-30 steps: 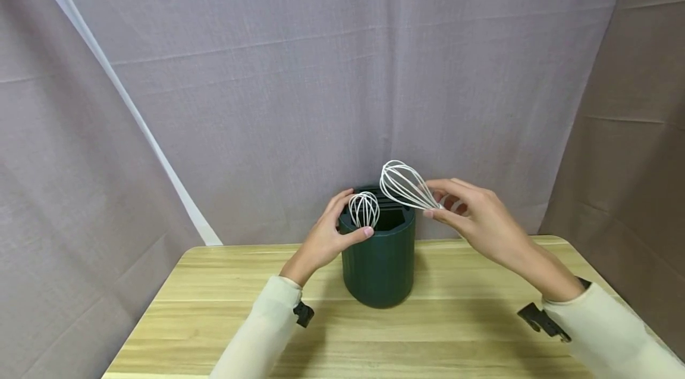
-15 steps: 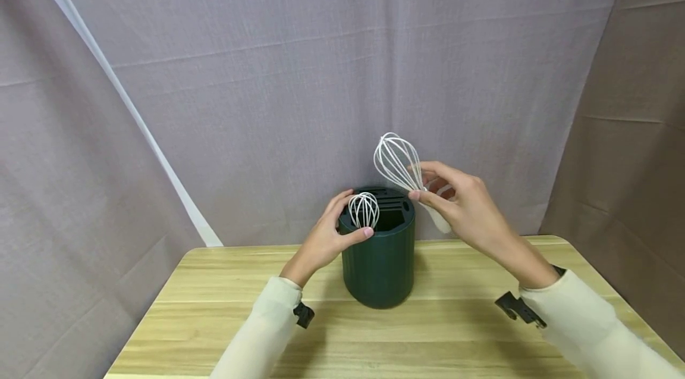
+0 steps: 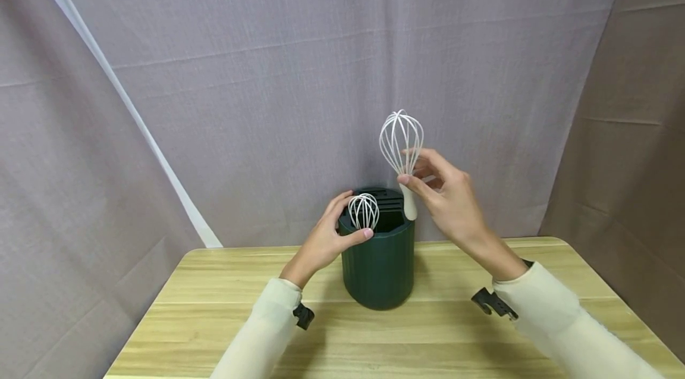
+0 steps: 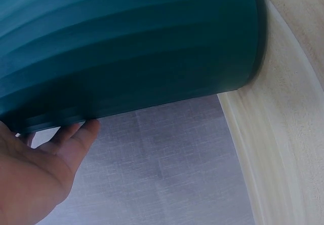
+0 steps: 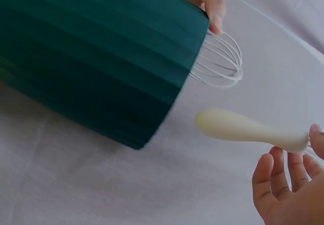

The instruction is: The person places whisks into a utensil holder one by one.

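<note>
A dark green ribbed utensil holder (image 3: 378, 272) stands upright on the table, with slots and a wider opening in its top. My left hand (image 3: 327, 239) grips its upper left side, thumb at the front rim and fingers around the back; the left wrist view shows fingertips (image 4: 87, 131) against its wall. A small white whisk (image 3: 364, 210) stands in the holder beside that thumb, its handle hidden inside. My right hand (image 3: 446, 194) pinches a larger whisk (image 3: 401, 138) near the base of its wires. That whisk's cream handle (image 5: 238, 126) points down, its end just above the holder's right rim.
The light wooden table (image 3: 214, 313) has rounded back corners. Behind it hangs a grey-mauve curtain (image 3: 267, 99), close to the holder's back. Another curtain (image 3: 610, 159) borders the right side. Black straps (image 3: 495, 303) circle both wrists.
My right hand has moved left and up, turning the larger whisk from a slant to nearly upright, handle end over the holder's right rim. The left hand, holder and small whisk have stayed put.
</note>
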Demonstrator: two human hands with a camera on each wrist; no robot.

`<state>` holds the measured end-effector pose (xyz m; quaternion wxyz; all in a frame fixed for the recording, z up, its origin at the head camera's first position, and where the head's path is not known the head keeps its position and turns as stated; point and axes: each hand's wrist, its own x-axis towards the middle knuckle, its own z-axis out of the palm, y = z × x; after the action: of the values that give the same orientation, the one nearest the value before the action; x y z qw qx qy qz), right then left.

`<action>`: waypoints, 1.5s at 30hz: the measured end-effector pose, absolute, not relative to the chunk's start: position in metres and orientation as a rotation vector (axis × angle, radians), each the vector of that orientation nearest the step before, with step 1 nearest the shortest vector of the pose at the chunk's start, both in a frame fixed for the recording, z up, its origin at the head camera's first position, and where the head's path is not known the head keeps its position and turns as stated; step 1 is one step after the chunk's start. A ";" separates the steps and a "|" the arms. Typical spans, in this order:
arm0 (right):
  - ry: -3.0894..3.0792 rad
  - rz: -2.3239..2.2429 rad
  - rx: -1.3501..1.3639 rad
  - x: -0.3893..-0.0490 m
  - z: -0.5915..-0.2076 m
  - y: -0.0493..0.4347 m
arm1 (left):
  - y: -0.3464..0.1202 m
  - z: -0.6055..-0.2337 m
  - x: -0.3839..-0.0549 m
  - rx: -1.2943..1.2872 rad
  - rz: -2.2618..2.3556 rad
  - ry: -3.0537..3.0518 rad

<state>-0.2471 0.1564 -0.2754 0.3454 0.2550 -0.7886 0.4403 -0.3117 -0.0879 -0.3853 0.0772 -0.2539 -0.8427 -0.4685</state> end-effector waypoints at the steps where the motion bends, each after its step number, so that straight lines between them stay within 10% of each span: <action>1: -2.048 1.148 0.661 -0.248 -0.277 0.155 | -0.087 -0.385 -0.312 -0.760 -1.406 -2.525; 45: -2.117 1.073 0.815 -0.264 -0.343 0.157 | -0.090 -0.384 -0.311 -0.774 -1.450 -2.503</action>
<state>-0.2641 0.1566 -0.3428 0.3107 0.3086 -0.8019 0.4064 -0.3115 -0.0903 -0.3840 0.0734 -0.2578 -0.8336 -0.4829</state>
